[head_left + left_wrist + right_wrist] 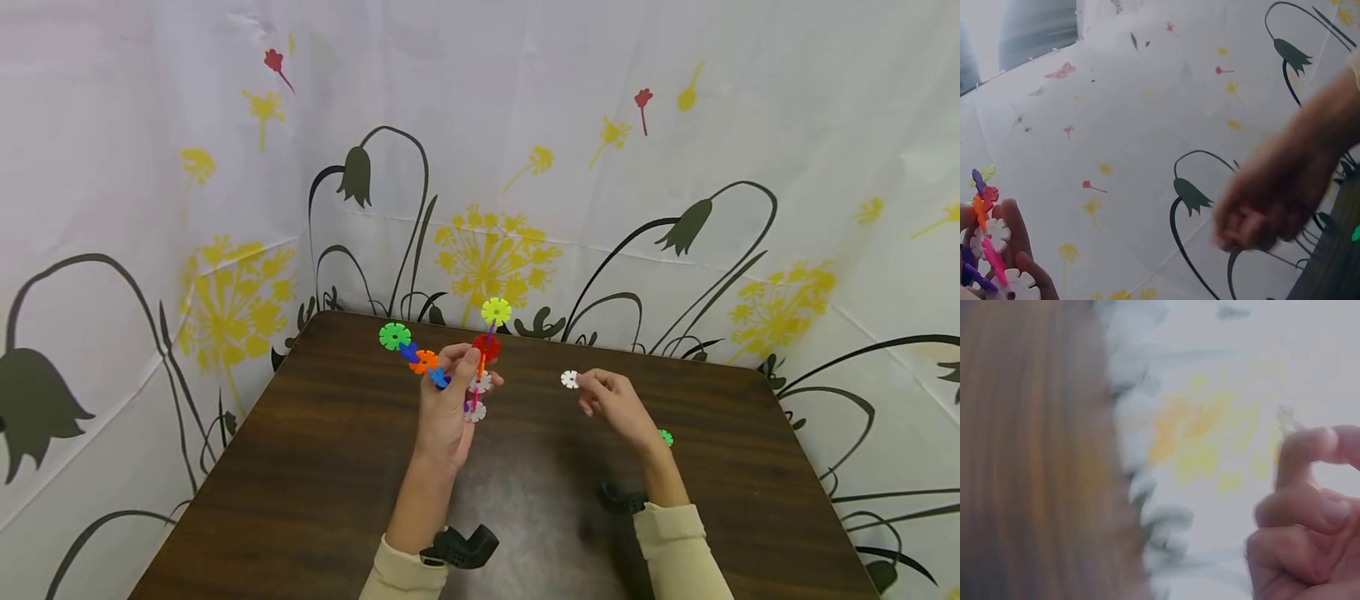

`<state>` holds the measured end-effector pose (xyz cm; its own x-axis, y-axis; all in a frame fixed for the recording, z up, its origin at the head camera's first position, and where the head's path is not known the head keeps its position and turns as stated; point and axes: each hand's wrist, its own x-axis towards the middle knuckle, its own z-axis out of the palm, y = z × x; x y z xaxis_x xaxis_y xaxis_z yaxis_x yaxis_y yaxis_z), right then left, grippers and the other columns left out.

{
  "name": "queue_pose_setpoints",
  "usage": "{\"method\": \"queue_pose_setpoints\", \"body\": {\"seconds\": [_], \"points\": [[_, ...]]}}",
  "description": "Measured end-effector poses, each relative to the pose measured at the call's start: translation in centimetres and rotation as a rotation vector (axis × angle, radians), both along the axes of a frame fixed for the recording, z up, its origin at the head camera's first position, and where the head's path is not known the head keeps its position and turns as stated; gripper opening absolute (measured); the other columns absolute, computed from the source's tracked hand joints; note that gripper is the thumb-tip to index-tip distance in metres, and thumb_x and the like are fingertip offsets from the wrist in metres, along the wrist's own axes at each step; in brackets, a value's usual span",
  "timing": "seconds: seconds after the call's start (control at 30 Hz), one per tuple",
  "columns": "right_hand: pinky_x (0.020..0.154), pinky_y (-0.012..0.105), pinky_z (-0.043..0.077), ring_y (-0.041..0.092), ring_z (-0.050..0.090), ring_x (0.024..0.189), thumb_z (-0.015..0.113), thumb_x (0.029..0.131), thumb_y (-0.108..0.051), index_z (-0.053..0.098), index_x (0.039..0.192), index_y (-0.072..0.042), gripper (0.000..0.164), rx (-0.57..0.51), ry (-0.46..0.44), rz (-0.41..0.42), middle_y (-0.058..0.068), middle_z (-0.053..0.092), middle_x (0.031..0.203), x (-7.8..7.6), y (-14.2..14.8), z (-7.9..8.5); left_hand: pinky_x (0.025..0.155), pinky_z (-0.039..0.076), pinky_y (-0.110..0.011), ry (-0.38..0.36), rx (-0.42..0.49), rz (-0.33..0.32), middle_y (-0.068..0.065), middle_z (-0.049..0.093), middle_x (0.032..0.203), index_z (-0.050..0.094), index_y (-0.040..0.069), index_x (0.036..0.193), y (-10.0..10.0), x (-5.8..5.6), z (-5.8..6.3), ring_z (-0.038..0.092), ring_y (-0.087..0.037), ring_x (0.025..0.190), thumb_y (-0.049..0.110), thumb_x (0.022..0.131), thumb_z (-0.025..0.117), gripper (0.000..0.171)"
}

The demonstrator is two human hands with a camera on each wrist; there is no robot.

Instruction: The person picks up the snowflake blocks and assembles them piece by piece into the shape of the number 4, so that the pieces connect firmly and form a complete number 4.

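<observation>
In the head view my left hand [444, 417] holds up a linked build of notched plastic flower discs over the table. One branch runs left to a green disc [394, 337], past an orange disc [426, 361]. The other rises to a yellow disc [497, 312] above a red disc [487, 347]. Lower down are white discs [476, 412], joined by a pink disc [994, 261] in the left wrist view. To the right, my right hand [621, 410] pinches a single white disc [570, 379] between thumb and index finger, apart from the build.
A loose green disc [666, 437] lies on the dark wooden table [315, 467], partly behind the right wrist. A white flower-printed curtain [480, 108] hangs around the table's back and sides. Both wrists wear black camera mounts [461, 547].
</observation>
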<state>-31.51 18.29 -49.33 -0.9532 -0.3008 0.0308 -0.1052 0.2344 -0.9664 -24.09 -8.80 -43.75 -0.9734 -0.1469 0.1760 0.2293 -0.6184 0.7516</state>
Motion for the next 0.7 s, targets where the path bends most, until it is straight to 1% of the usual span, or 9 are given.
{"method": "queue_pose_setpoints", "body": {"seconds": [0.07, 0.13, 0.2, 0.3, 0.37, 0.4, 0.5, 0.57, 0.7], "points": [[0.046, 0.027, 0.025, 0.011, 0.034, 0.052, 0.055, 0.113, -0.027, 0.062, 0.094, -0.006, 0.029, -0.105, 0.029, -0.001, -0.002, 0.053, 0.064, 1.1, -1.3, 1.5, 0.088, 0.061, -0.032, 0.025, -0.031, -0.003, 0.001, 0.077, 0.101, 0.071, 0.018, 0.103, 0.2, 0.1, -0.2, 0.077, -0.019, 0.073, 0.013, 0.109, 0.063, 0.011], [0.045, 0.032, 0.018, 0.014, 0.029, 0.051, 0.055, 0.113, -0.023, 0.063, 0.093, -0.009, 0.025, -0.216, 0.049, 0.007, -0.003, 0.051, 0.062, 2.4, -2.5, 3.0, 0.091, 0.061, -0.033, 0.065, -0.069, -0.009, 0.001, 0.077, 0.103, 0.072, 0.017, 0.105, 0.4, 0.3, -0.3, 0.077, -0.02, 0.074, 0.011, 0.108, 0.064, 0.011], [0.046, 0.036, 0.014, 0.019, 0.026, 0.051, 0.055, 0.112, -0.02, 0.063, 0.091, -0.01, 0.024, -0.319, 0.07, 0.024, -0.003, 0.05, 0.06, 3.7, -3.8, 4.3, 0.087, 0.062, -0.031, 0.108, -0.106, -0.021, 0.001, 0.077, 0.102, 0.072, 0.018, 0.106, 0.5, 0.5, -0.3, 0.078, -0.02, 0.074, 0.01, 0.108, 0.064, 0.011], [0.049, 0.039, 0.014, 0.021, 0.027, 0.051, 0.054, 0.112, -0.015, 0.064, 0.09, -0.01, 0.024, -0.437, 0.108, 0.067, -0.004, 0.048, 0.058, 5.5, -5.4, 5.9, 0.075, 0.062, -0.026, 0.179, -0.143, -0.046, 0.001, 0.077, 0.099, 0.072, 0.018, 0.109, 0.8, 0.7, -0.3, 0.079, -0.018, 0.075, 0.01, 0.108, 0.064, 0.012], [0.049, 0.039, 0.016, 0.021, 0.028, 0.05, 0.052, 0.112, -0.014, 0.065, 0.089, -0.011, 0.026, -0.473, 0.139, 0.088, -0.003, 0.045, 0.057, 6.3, -6.2, 6.8, 0.067, 0.06, -0.022, 0.217, -0.156, -0.057, 0.001, 0.077, 0.096, 0.072, 0.019, 0.109, 1.0, 0.6, -0.2, 0.079, -0.016, 0.075, 0.011, 0.108, 0.065, 0.011], [0.049, 0.038, 0.016, 0.02, 0.029, 0.05, 0.052, 0.112, -0.013, 0.065, 0.089, -0.012, 0.027, -0.493, 0.141, 0.093, -0.003, 0.044, 0.057, 6.6, -6.6, 7.1, 0.066, 0.059, -0.021, 0.236, -0.157, -0.061, 0.002, 0.077, 0.095, 0.072, 0.019, 0.11, 1.1, 0.6, -0.2, 0.079, -0.015, 0.075, 0.012, 0.108, 0.065, 0.01], [0.049, 0.038, 0.016, 0.018, 0.029, 0.049, 0.052, 0.112, -0.014, 0.065, 0.088, -0.013, 0.028, -0.544, 0.131, 0.089, -0.004, 0.041, 0.055, 7.2, -7.4, 7.7, 0.067, 0.059, -0.02, 0.284, -0.162, -0.06, 0.002, 0.076, 0.093, 0.074, 0.02, 0.112, 1.3, 0.5, -0.3, 0.078, -0.014, 0.076, 0.012, 0.108, 0.066, 0.012], [0.049, 0.037, 0.014, 0.018, 0.027, 0.049, 0.052, 0.112, -0.016, 0.064, 0.087, -0.011, 0.028, -0.581, 0.11, 0.083, -0.006, 0.041, 0.053, 7.4, -7.8, 7.9, 0.068, 0.059, -0.019, 0.314, -0.176, -0.046, 0.002, 0.076, 0.09, 0.076, 0.02, 0.113, 1.3, 0.5, -0.3, 0.078, -0.014, 0.076, 0.01, 0.108, 0.066, 0.015], [0.049, 0.036, 0.015, 0.018, 0.026, 0.049, 0.053, 0.113, -0.018, 0.064, 0.088, -0.011, 0.028, -0.603, 0.069, 0.073, -0.005, 0.041, 0.053, 7.7, -8.2, 8.2, 0.068, 0.058, -0.019, 0.347, -0.205, -0.01, 0.003, 0.076, 0.09, 0.077, 0.02, 0.113, 1.4, 0.5, -0.3, 0.078, -0.012, 0.076, 0.004, 0.107, 0.064, 0.021]]}}
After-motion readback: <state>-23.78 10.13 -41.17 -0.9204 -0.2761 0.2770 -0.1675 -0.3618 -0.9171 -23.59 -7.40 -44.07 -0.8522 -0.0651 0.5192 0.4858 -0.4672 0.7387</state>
